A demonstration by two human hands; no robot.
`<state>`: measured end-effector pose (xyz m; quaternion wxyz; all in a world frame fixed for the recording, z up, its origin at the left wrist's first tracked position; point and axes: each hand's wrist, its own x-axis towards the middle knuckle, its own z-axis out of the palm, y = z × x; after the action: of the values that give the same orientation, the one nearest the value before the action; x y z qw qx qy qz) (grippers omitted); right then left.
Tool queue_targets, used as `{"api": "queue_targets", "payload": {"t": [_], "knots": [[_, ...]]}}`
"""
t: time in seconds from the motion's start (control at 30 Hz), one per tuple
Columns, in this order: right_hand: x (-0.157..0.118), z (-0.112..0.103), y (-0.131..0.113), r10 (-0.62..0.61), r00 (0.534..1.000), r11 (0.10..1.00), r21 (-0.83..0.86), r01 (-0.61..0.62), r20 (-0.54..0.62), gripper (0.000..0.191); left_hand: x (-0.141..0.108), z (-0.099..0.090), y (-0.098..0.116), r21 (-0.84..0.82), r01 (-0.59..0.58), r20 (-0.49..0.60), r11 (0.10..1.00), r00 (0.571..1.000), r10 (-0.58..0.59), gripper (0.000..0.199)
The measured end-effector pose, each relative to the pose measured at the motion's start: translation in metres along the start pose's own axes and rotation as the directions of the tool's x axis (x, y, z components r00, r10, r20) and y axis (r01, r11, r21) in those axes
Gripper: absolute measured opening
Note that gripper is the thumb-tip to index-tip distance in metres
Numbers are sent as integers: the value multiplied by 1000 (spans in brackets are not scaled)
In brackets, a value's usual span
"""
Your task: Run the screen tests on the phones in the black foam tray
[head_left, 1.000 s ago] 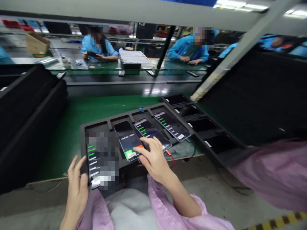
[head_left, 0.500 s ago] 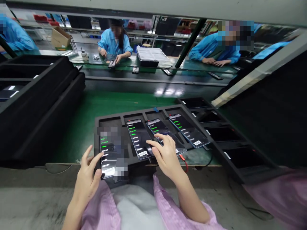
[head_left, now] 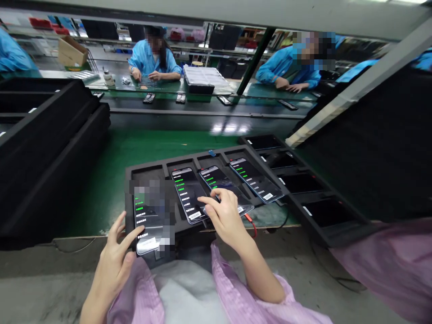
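Head view: left hand point(head_left: 114, 255) and right hand point(head_left: 225, 219) point index-first at separate phones point(head_left: 186, 191), fingers point(head_left: 209, 201) loosely spread, gripping nothing

Leftmost lit phone point(head_left: 147, 220) (partly) pixelated

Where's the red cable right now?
In the head view, right of centre, the red cable shows at the near edge of the green table, beside the right hand.

I wore a loose pink garment point(head_left: 141, 297), finely striped and creased, its right sleeve point(head_left: 290, 308) bunched near my elbow. Between its sides showed plain, pale grey cloth point(head_left: 189, 292), softly wrinkled. My hands point(head_left: 227, 220) were bare.
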<state>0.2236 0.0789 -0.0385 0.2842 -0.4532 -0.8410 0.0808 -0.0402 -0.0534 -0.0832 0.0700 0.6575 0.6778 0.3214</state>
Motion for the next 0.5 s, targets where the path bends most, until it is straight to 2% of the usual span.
{"api": "queue_targets", "payload": {"t": [0.23, 0.33, 0.4, 0.5], "knots": [[4, -3, -3, -28, 995, 997, -67, 35, 93, 41, 4, -7, 24, -20, 132, 4, 991, 991, -132, 44], [3, -14, 9, 79, 997, 994, -74, -79, -9, 44, 6, -9, 29, -3, 172, 26, 985, 985, -172, 43], [1, -22, 22, 165, 981, 980, -95, -174, -102, 47, 7, -10, 31, 3, 207, 35, 978, 978, -207, 42], [-3, -30, 37, 229, 963, 959, -136, -248, -143, 49, 10, -11, 32, -2, 256, 42, 967, 966, -255, 43]]}}
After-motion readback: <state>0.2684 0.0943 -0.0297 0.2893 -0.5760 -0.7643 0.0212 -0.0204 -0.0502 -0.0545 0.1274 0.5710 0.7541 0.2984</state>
